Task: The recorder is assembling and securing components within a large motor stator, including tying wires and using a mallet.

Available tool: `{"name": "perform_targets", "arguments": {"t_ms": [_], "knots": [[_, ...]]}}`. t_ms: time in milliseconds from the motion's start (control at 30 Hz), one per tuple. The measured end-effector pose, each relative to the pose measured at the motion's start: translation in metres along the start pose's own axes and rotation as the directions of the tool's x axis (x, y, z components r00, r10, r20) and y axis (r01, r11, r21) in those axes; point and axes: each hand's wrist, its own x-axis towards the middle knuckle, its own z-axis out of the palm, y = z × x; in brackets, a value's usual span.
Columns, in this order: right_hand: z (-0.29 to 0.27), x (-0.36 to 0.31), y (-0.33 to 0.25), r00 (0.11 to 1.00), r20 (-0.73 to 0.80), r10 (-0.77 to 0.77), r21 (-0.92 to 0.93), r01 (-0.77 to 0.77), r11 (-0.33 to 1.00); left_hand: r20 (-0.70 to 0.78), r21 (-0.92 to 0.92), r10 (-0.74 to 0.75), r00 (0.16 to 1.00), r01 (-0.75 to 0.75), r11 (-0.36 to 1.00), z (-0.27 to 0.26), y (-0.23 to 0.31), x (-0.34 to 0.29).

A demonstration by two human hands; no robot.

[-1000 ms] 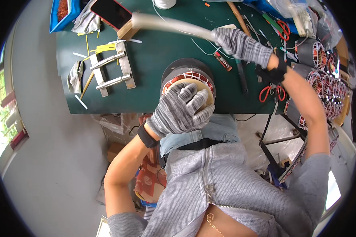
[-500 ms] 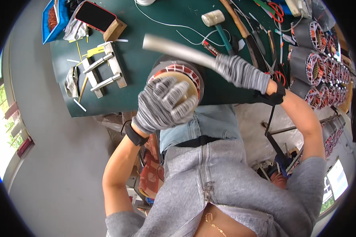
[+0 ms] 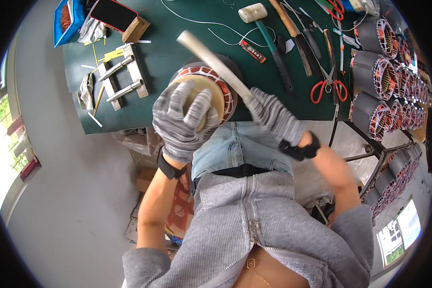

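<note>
Near the table's front edge stands a motor stator (image 3: 227, 98), a dark grey ring with red-orange windings laced in white cord. A round cream-coloured block (image 3: 192, 102) covers its middle. My left hand (image 3: 181, 120), in a grey striped knit glove, grips that block from above with its fingers curled over it. My right hand (image 3: 275, 115), gloved alike, is closed round the lower end of a pale stick (image 3: 211, 58). The stick slants up to the left, passing over the stator's right side in this view. Whether the stick touches the stator, I cannot tell.
On the green table (image 3: 168, 43) lie a white-headed mallet (image 3: 253, 13), red-handled scissors (image 3: 328, 85), a wooden-handled blade (image 3: 300, 48) and a metal-bar frame (image 3: 125, 79). A phone (image 3: 114, 15) leans on a wood block. Several stators (image 3: 372, 72) are stacked at the right.
My right hand has come down and left toward the stator with the stick, which is now steeper. My left hand, block and stator appear slightly further left in the picture.
</note>
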Motion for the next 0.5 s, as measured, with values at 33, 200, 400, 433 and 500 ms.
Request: {"name": "perform_targets", "arguments": {"t_ms": [33, 200, 400, 433, 500], "knots": [[0.001, -0.001, 0.014, 0.996, -0.069, 0.061, 0.315, -0.036, 0.948, 0.0, 0.006, -0.037, 0.999, 0.037, 0.999, -0.001, 0.003, -0.001], [-0.007, 0.019, -0.029, 0.65, 0.29, 0.702, 0.73, -0.625, 0.277, -0.06, 0.178, -0.319, 0.946, 0.324, 0.929, 0.004, 0.038, -0.001], [0.002, 0.01, 0.0, 0.995, 0.045, 0.084, 0.24, -0.093, 0.966, 0.47, -0.03, 0.125, 0.874, -0.125, 0.992, -0.034, -0.01, 0.014], [-0.001, 0.019, -0.006, 0.996, 0.005, 0.091, 0.217, -0.09, 0.972, 0.519, -0.03, 0.185, 0.835, -0.198, 0.98, -0.036, -0.012, 0.018], [-0.008, 0.028, -0.007, 0.988, -0.085, 0.131, 0.145, -0.118, 0.982, 0.494, -0.056, 0.2, 0.846, -0.199, 0.978, -0.034, -0.012, 0.017]]}}
